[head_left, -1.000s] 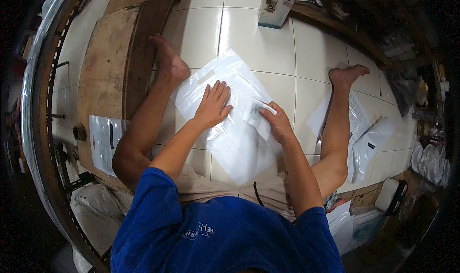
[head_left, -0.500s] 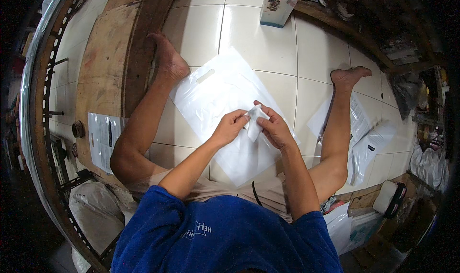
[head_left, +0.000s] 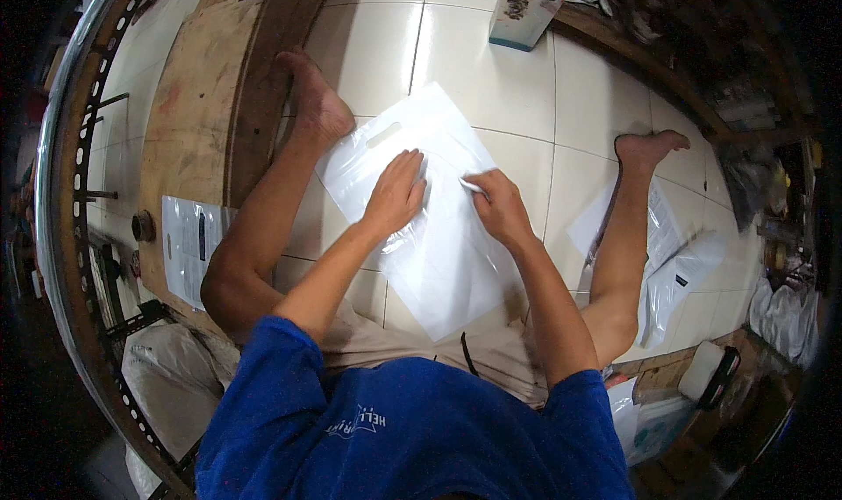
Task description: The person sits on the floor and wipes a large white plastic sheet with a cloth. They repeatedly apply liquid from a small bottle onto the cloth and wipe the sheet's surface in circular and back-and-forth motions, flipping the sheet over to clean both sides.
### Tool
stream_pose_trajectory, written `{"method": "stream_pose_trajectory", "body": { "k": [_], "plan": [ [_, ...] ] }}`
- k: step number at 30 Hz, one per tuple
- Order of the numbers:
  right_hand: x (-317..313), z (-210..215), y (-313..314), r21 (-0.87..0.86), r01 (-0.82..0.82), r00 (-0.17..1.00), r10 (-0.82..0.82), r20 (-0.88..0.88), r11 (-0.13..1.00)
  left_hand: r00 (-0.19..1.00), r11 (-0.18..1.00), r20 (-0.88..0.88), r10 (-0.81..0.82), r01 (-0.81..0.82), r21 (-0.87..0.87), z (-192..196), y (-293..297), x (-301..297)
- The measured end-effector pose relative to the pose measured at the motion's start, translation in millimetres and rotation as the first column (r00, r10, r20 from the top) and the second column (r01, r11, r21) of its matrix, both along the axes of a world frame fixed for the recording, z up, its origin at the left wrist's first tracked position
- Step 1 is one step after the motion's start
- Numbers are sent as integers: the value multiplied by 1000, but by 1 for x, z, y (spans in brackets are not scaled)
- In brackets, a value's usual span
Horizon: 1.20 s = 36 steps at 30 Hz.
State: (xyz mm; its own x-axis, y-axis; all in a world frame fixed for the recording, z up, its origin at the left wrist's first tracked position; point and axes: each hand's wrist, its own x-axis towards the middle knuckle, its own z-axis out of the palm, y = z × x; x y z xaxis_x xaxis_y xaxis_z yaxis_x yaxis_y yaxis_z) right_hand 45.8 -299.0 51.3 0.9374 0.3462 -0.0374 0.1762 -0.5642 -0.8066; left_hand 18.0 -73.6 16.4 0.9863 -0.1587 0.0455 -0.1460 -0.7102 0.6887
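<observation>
A white plastic bag (head_left: 447, 276) with a cut-out handle lies flat on the tiles between my legs, its handle end pointing away to the left. My left hand (head_left: 395, 191) rests on the bag, fingers stretched out near the handle slot. My right hand (head_left: 502, 209) is closed around a small folded white cloth (head_left: 471, 185) and sits low over the bag's right side. Only one end of the cloth shows past the fingers. Whether it is pressing on the plastic, I cannot tell.
Printed clear-and-white bags lie beside my left knee (head_left: 186, 250) and beyond my right leg (head_left: 675, 281). A stained plastic container (head_left: 524, 13) stands at the far side. A wooden bench (head_left: 197, 105) borders the left; a white block with a black edge (head_left: 704, 370) lies at the right.
Both hands were together, handling the cloth above the bag. Now they are apart: the left has moved left and flattened onto the bag, while the right keeps the cloth, slightly farther away.
</observation>
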Motion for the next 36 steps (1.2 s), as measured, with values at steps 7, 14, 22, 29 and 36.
{"method": "stream_pose_trajectory", "body": {
  "k": [7,14,22,29,36],
  "plan": [
    [51,-36,57,-381,-406,794,527,302,831,969,885,-71,-235,244,396,-23,10,15],
    [27,-44,31,-414,-485,742,613,272,770,982,897,-56,-183,190,399,-30,9,11],
    [-46,-28,-44,-414,-625,724,690,9,661,979,873,-61,-192,199,446,-27,3,14],
    [29,-31,31,-282,-305,912,364,189,910,983,915,9,-181,165,369,-33,8,13],
    [2,-57,18,-302,-489,806,556,202,818,989,949,-19,-149,148,279,-30,7,14]
  ]
}}
